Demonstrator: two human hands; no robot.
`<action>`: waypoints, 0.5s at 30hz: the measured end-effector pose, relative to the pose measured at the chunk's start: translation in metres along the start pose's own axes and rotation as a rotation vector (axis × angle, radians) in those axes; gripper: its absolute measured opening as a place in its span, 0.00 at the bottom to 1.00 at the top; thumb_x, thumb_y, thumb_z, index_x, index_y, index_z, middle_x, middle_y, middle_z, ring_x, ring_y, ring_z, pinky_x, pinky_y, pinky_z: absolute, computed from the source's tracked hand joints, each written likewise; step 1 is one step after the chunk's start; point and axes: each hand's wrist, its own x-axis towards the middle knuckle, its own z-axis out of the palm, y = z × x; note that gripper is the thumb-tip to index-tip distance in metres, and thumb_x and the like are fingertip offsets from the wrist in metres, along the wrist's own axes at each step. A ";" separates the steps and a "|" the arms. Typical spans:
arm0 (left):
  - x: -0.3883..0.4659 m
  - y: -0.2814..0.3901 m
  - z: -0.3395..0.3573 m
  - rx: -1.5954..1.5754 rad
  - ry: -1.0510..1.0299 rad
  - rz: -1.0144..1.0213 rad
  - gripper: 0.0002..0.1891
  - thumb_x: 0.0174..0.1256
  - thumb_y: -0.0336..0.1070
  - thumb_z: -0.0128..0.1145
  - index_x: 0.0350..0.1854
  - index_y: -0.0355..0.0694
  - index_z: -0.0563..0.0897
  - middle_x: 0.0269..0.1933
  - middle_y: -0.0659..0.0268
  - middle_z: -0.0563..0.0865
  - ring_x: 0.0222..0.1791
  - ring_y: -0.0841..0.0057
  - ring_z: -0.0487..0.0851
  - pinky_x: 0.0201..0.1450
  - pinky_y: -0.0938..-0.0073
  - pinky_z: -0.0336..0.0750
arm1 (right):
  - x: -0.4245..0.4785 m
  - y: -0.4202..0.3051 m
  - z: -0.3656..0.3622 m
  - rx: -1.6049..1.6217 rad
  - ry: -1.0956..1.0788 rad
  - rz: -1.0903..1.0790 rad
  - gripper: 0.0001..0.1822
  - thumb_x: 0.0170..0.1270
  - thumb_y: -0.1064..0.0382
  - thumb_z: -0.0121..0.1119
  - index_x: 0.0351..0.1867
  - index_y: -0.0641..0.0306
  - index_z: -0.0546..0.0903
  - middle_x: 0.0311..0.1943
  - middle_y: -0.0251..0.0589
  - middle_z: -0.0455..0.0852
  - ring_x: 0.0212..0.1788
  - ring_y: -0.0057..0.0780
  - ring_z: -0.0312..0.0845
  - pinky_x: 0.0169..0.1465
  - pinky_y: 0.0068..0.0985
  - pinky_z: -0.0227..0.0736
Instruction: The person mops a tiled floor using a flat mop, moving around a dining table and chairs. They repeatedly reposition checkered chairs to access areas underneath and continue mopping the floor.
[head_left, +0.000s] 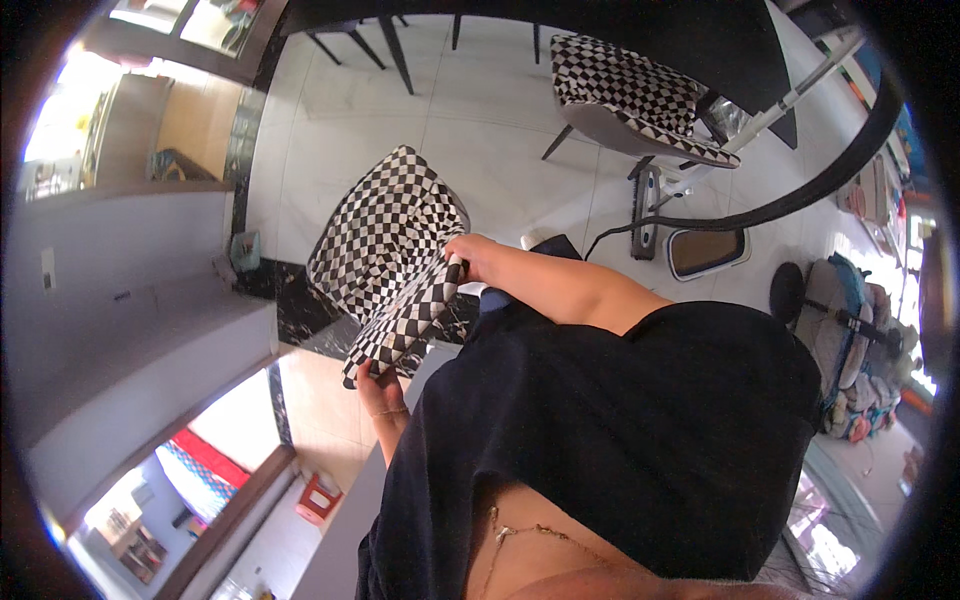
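Observation:
A chair covered in black-and-white checkered fabric (382, 225) stands in front of me on the floor. Both my hands are on the edge of its backrest (409, 330). My right hand (471, 256) grips the upper corner in view, fingers curled over the edge. At the other corner, my left hand (380, 391) holds the same edge, with its thumb on the checkered side. The chair's legs are hidden beneath its seat.
A matching chair (630, 97) stands by a black table (675, 45). Right of me are a white-poled floor-cleaning tool (645, 214), a black curved hose-like thing (780, 206) and a white-rimmed tray-like object (709, 253). A red stool (319, 499) is beyond the doorway.

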 end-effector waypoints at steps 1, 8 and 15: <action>-0.018 0.019 0.000 0.002 -0.038 -0.030 0.14 0.53 0.28 0.48 0.43 0.31 0.74 0.42 0.56 0.80 0.42 0.63 0.79 0.46 0.63 0.74 | -0.014 0.016 0.002 0.057 -0.033 -0.003 0.13 0.44 0.75 0.51 0.36 0.67 0.68 0.32 0.46 0.69 0.29 0.44 0.74 0.27 0.46 0.75; -0.094 0.190 -0.078 0.048 -0.258 -0.167 0.16 0.50 0.28 0.51 0.43 0.32 0.73 0.45 0.55 0.79 0.42 0.63 0.79 0.45 0.64 0.75 | -0.215 0.136 0.123 0.292 0.079 -0.265 0.12 0.47 0.73 0.48 0.36 0.73 0.67 0.35 0.51 0.72 0.34 0.45 0.76 0.36 0.47 0.77; -0.132 0.335 -0.172 0.134 -0.518 -0.122 0.13 0.53 0.29 0.54 0.41 0.32 0.74 0.41 0.58 0.80 0.44 0.71 0.78 0.44 0.73 0.74 | -0.320 0.271 0.246 0.473 0.160 -0.333 0.13 0.47 0.72 0.55 0.36 0.68 0.70 0.39 0.47 0.75 0.37 0.41 0.77 0.36 0.42 0.77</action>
